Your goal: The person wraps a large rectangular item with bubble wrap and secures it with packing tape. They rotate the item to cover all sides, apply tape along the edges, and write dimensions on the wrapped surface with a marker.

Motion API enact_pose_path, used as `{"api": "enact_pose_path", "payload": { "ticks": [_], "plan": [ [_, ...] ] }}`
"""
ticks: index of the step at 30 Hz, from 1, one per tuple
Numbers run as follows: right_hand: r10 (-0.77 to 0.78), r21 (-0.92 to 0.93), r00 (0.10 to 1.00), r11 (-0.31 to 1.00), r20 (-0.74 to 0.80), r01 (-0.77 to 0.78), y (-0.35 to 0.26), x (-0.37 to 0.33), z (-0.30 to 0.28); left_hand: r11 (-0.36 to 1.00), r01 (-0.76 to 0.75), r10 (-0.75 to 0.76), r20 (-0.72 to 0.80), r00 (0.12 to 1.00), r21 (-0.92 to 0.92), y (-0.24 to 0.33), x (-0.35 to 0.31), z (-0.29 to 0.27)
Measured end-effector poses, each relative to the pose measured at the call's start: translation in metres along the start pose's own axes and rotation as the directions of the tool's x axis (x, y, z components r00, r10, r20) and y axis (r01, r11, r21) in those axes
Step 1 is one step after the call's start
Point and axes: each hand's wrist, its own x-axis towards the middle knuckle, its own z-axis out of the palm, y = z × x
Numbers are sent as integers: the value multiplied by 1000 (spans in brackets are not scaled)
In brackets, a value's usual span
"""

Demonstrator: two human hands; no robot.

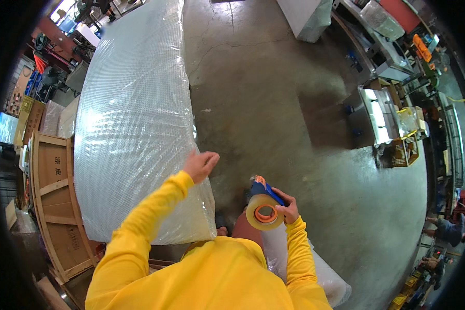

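Observation:
A long, bulky object covered in clear bubble wrap (134, 119) stretches away from me on the left. My left hand (201, 166) is over its right edge, fingers curled and pressed together; whatever they may hold is hidden. My right hand (288, 206) grips a tape dispenser (266, 192) with a blue body and an orange hub, out in front of my body. A wide roll of clear tape (252, 213) is mounted on it. Beside my right forearm, a roll of bubble wrap (328, 276) shows near the floor.
A wooden crate (54, 201) stands close at the left. Bare concrete floor (253, 103) runs along the wrapped object's right side. A steel cabinet (369, 116) and a yellow basket (404, 151) stand to the right. Another person (449, 230) is at the far right.

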Motion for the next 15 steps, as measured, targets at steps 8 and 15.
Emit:
{"api": "enact_pose_path", "payload": {
  "ticks": [8, 15],
  "plan": [
    [-210, -256, 978, 945, 4, 204, -68, -21, 51, 553, 231, -205, 138, 969, -800, 100, -73, 22],
    [-281, -653, 891, 607, 357, 454, -165, 29, 27, 392, 236, -23, 247, 969, -889, 145, 9, 8]
  ]
}}
